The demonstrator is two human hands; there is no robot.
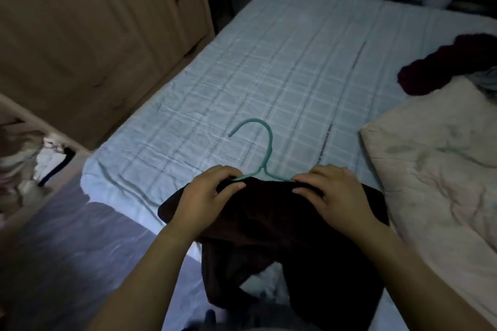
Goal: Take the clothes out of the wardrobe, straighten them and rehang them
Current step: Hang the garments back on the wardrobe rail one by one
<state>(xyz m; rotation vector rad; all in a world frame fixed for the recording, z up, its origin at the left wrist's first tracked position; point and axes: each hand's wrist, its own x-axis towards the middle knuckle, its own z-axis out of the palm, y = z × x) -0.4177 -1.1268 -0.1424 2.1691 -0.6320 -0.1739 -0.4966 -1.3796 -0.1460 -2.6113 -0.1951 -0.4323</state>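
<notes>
both hands, left hand (207, 193) and right hand (332, 191), pinch the dark garment (271, 228) at the shoulders of the teal hanger (262, 153), fingers curled; garment lies on the bed (295, 62), near edge.

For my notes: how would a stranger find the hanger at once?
Look at the pale checked bed. Near its front edge lies a dark garment, and the hanger pokes out of its top. It alone is teal, with a curved hook.
</notes>
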